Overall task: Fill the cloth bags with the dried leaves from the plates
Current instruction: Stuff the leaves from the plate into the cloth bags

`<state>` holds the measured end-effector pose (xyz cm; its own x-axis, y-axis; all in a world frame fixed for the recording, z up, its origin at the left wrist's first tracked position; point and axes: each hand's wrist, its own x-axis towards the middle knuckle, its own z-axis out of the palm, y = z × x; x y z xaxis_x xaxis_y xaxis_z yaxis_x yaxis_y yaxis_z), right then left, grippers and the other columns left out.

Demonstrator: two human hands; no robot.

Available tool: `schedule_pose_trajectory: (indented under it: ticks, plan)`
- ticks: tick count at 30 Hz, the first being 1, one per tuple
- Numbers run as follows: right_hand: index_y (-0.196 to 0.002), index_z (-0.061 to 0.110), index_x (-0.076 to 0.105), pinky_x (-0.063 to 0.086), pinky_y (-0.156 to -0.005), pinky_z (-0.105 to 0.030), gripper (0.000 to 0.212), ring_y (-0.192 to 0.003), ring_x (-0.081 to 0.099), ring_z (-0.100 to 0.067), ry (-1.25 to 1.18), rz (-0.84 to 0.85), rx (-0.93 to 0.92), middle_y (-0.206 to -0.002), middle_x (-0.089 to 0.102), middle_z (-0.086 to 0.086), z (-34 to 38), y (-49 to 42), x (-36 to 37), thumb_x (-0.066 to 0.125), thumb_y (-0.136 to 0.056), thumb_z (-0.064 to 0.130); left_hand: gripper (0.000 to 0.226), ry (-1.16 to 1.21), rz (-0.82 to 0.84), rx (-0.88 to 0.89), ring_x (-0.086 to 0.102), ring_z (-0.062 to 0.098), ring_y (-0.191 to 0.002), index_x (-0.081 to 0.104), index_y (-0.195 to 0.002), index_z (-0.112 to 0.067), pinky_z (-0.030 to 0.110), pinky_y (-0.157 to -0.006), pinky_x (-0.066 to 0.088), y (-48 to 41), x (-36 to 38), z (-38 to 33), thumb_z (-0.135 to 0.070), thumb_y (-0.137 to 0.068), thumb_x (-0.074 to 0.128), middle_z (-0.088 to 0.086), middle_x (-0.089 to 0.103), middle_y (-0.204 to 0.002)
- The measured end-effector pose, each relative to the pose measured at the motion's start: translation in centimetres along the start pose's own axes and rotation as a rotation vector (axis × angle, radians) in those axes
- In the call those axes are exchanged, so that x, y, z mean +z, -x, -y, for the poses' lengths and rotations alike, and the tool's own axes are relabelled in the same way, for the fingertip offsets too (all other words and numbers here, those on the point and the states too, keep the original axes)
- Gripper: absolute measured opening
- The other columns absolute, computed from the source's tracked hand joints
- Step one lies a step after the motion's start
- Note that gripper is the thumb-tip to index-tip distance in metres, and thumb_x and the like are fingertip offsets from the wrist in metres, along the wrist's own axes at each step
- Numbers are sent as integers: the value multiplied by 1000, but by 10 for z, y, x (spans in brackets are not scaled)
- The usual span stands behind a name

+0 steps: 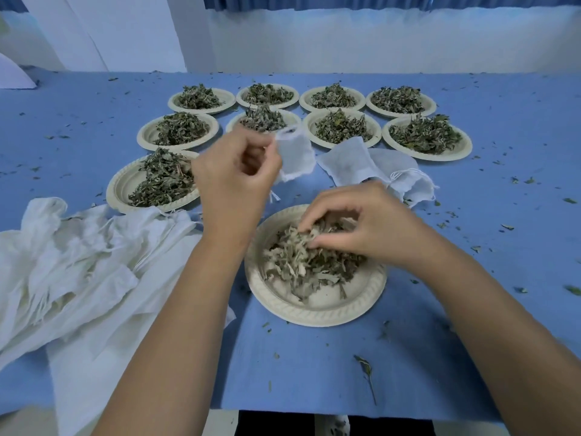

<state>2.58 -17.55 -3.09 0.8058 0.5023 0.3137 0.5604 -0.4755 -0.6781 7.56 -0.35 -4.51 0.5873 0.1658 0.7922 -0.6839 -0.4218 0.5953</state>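
The dried leaves (301, 265) lie in a loose, curly grey-green heap on the near plate (314, 313), a round, pale, fibrous plate with a ribbed rim, at the front middle of the table (314, 372). The right hand (361, 225) rests on top of the heap, its fingers curled down into the leaves and pinching a clump.

Just behind and to the left, the left hand (235, 174) is raised above the table, fingers and thumb pinching the mouth of a small white cloth bag (295, 152). The bag is thin woven fabric and hangs with its mouth open at the top. It partly hides one plate in the row behind.

Two more white bags (345, 162) with drawstrings lie on the table between the near plate and the far plates; what is in them cannot be told.

Nine further plates (452, 155), each heaped with darker green leaves, stand in rows beyond, one of them close to the left forearm. A crumpled pile of white cloth (78, 262) covers the left front of the table, touching that forearm. The table is covered in blue fabric, strewn with leaf crumbs and a leafy sprig (364, 366).
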Motion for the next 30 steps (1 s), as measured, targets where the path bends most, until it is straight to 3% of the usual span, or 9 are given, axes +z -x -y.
schedule_pose_trajectory:
  ticks: [4,7,11,15,18,23,25,30]
  plan:
    - [-86,19,69,53,-76,-19,25,-78,67,-5,-256,-268,-28,-82,70,10,0,3,-13,78,-70,2,8,-60,325,-120,57,12,-56,69,-77,-7,24,-55,50,5,5,-1,-3,-84,69,2,64,-63]
    - [-84,19,67,53,-70,-16,29,-75,66,-1,-299,-422,-51,-76,69,17,0,2,-14,78,-68,-3,15,11,358,-217,52,2,-52,68,-75,-14,12,-53,43,5,7,-4,-3,-84,70,-5,62,-61]
    - [-81,22,68,55,-67,-23,28,-69,64,-3,-238,-597,13,-75,68,15,-2,0,-9,79,-71,-2,23,76,352,-286,56,10,-52,65,-71,-23,14,-51,46,6,8,-10,-6,-85,71,-4,62,-60]
    - [-85,7,74,54,-70,-23,15,-71,66,-10,165,-596,-104,-80,71,1,-8,1,2,76,-74,-3,17,201,362,-344,56,4,-47,68,-74,-17,15,-48,46,7,8,-17,-6,-86,71,-6,64,-55]
    - [-88,-1,74,53,-74,-34,19,-78,67,-23,341,-548,-157,-84,72,-10,-12,-1,4,70,-71,-10,18,283,385,-372,52,4,-39,67,-72,-15,14,-42,41,8,8,-19,-6,-87,69,-6,60,-48]
    - [-100,1,70,53,-81,-27,27,-88,63,-19,193,-469,-123,-98,64,-11,-10,-2,-2,71,-75,-7,21,286,341,-387,51,2,-39,66,-71,-17,13,-43,41,8,10,-17,-3,-86,68,-7,60,-47]
    - [-95,-1,69,54,-78,-27,20,-85,63,-18,155,-501,-140,-93,64,-10,-8,-1,0,71,-76,-7,21,303,335,-391,50,2,-38,66,-71,-17,13,-43,40,8,9,-17,-2,-85,68,-8,59,-46]
    - [-81,-3,70,51,-70,-34,14,-74,65,-26,326,-562,-179,-81,68,-15,-9,0,8,68,-71,-12,19,384,383,-396,50,8,-37,67,-71,-17,18,-40,41,11,11,-20,-5,-86,70,-4,60,-49]
